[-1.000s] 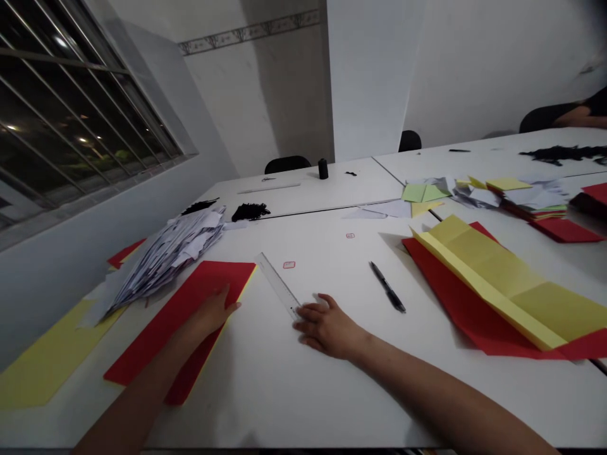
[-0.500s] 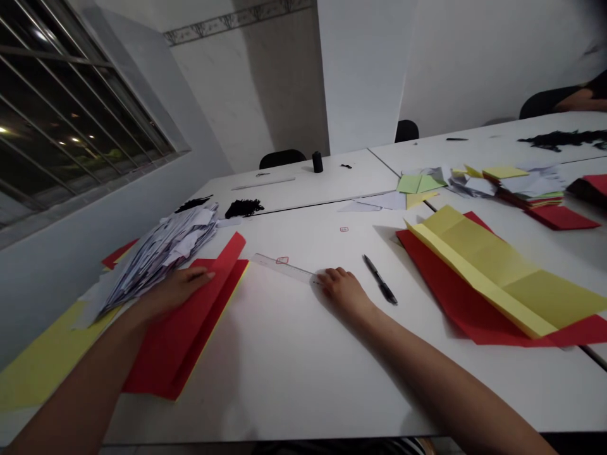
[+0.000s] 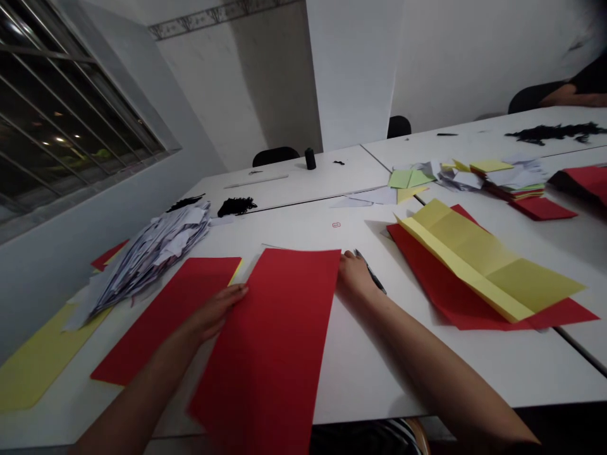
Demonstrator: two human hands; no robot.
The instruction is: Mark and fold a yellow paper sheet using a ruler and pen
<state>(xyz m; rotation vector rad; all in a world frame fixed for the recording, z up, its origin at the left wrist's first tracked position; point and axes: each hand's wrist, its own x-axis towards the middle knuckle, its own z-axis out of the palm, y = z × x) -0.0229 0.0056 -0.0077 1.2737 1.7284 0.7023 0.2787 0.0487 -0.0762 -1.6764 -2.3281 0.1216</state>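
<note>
My left hand [image 3: 220, 311] is closed on the left edge of a red sheet of paper [image 3: 279, 328], thumb side up. The sheet slants over the table, and its lower end hangs near the front edge. Curled at the sheet's top right corner is my right hand [image 3: 355, 273]; its fingertips are hidden behind the paper, so what they hold cannot be seen. A thin strip of the clear ruler [image 3: 275, 246] shows past the sheet's top edge. Just right of my right hand lies a black pen [image 3: 372, 273]. Another red sheet with a yellow edge [image 3: 165, 309] lies under my left forearm.
A heap of white paper scraps [image 3: 152, 259] stands at the left, with a yellow sheet [image 3: 42, 360] below it. Folded yellow paper [image 3: 474, 259] rests on red paper [image 3: 427, 272] at the right. Farther back are black thread [image 3: 237, 206], a black spool [image 3: 310, 159] and paper piles [image 3: 512, 180].
My left hand has lifted a red sheet off the left pile and carried it right, over the ruler. My right hand stays near the ruler's end, with the sheet's corner now against it.
</note>
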